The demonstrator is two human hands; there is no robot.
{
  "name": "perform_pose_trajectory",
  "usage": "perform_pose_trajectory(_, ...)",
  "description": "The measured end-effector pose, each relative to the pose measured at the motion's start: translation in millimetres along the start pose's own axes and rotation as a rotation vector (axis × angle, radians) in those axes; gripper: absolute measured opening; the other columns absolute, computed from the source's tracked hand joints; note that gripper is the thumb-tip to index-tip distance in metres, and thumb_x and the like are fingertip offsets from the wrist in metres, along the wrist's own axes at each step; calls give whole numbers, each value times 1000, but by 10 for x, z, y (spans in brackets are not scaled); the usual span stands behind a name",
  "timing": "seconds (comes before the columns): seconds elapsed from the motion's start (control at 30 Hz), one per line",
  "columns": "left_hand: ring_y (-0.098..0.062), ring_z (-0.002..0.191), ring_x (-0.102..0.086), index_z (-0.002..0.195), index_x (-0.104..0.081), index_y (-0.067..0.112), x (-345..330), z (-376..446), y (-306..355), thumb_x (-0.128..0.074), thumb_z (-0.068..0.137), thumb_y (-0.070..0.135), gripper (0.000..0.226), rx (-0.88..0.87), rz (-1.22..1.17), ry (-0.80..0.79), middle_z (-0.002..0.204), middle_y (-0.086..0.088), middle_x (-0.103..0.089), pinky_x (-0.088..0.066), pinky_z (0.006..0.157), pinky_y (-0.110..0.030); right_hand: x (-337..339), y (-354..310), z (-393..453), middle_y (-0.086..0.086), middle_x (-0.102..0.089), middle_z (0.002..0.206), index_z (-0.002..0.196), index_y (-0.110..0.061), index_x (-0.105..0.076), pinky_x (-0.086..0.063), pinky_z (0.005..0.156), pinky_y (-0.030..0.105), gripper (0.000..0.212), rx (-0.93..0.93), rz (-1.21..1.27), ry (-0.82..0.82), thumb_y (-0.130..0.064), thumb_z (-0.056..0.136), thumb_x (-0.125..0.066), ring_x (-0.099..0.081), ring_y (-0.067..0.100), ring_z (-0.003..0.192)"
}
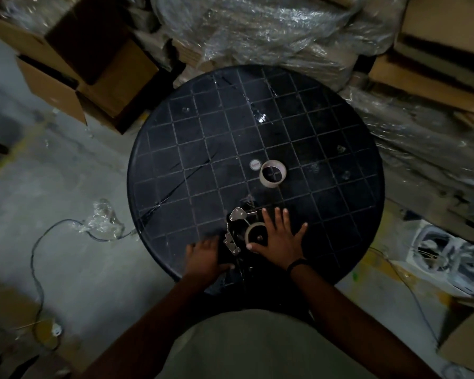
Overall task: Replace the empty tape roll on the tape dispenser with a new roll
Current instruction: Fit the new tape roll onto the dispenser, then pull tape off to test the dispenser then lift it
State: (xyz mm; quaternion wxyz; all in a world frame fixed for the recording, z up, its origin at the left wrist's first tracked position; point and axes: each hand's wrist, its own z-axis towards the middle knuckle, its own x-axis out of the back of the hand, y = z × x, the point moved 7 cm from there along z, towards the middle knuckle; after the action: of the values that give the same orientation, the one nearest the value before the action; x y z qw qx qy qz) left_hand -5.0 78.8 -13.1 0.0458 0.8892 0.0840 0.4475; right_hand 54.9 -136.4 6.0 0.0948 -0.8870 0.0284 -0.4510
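A black tape dispenser (234, 242) with metal parts lies near the front edge of a round black table (340, 127). A pale tape roll (255, 233) sits on its hub. My right hand (278, 237) lies over the roll's right side with fingers spread and straight and the thumb at the roll's lower edge. My left hand (205, 258) grips the dispenser's dark handle end, fingers curled around it. A second pale roll (272, 173) stands alone near the table's centre, with a small round white cap (255, 164) beside it.
Open cardboard boxes (93, 77) stand on the floor at the back left. Plastic-wrapped bundles (271, 28) crowd the table's back and right. A cable (36, 266) and crumpled plastic (101, 217) lie on the floor to the left. White objects (443, 253) sit at the right.
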Motion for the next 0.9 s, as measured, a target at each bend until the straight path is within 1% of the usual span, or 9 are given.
perform_pose_trajectory(0.17,-30,119,-61,130,-55,18,-55,19,150,-70,86,49,55,-7,25,-51,132,-9,-64,-46,99,-38,-299,190,-317,4,-2,170,160,-30,-3,-5,114,72,110,-216,410,9,-78,78,-58,5,25,156)
perform_pose_trajectory(0.23,-31,111,-67,118,-63,18,33,55,243,-74,82,49,50,-11,2,-74,122,-10,-70,-52,91,-37,-419,363,-443,8,-27,164,156,-20,-25,-22,116,62,108,-353,604,75,-80,73,-59,-22,28,152)
perform_pose_trajectory(0.3,-30,106,-69,111,-68,20,143,73,387,-74,77,56,50,-17,-21,-85,115,-8,-73,-52,85,-35,-472,528,-582,12,-65,124,118,-16,-63,-47,99,42,97,-466,794,129,-95,64,-48,-60,27,118)
perform_pose_trajectory(0.37,-28,104,-70,109,-71,21,283,70,577,-72,76,63,53,-7,-52,-63,111,-5,-75,-51,82,-32,-510,522,-723,6,-68,89,79,-19,-66,-50,80,38,79,-530,995,-4,-94,69,-43,-64,23,88)
perform_pose_trajectory(0.47,-26,100,-72,104,-74,20,475,31,880,-73,76,61,50,50,-201,-24,106,-5,-76,-49,76,-28,-606,251,-859,2,-74,110,108,-18,-72,-49,96,43,81,-596,1466,-393,-88,79,-41,-67,22,105)
perform_pose_trajectory(0.53,-23,97,-73,104,-75,21,537,-6,1047,-74,73,63,51,63,-317,-16,102,-4,-77,-46,70,-25,-571,85,-808,5,-72,121,120,-20,-68,-45,106,49,91,-567,1739,-491,-92,74,-39,-64,25,116)
perform_pose_trajectory(0.67,-18,80,-74,93,-75,20,581,-57,1316,-68,65,71,59,-18,-346,24,87,-2,-77,-44,58,-23,-358,-60,-716,13,-68,130,130,-19,-66,-40,109,60,97,-533,2109,-510,-90,66,-51,-59,35,126)
perform_pose_trajectory(0.77,-17,80,-73,92,-76,21,677,-42,1471,-72,73,64,47,-89,-366,73,85,-1,-76,-44,62,-23,-258,32,-646,16,-66,132,132,-17,-65,-45,102,64,92,-480,2268,-430,-85,71,-52,-59,38,126)
perform_pose_trajectory(0.9,-23,85,-71,104,-73,21,842,-18,1703,-62,77,69,56,-230,-354,239,93,-4,-75,-47,69,-27,-70,132,-477,12,-69,126,119,-14,-69,-57,92,53,80,-329,2430,-339,-75,67,-70,-68,29,114)
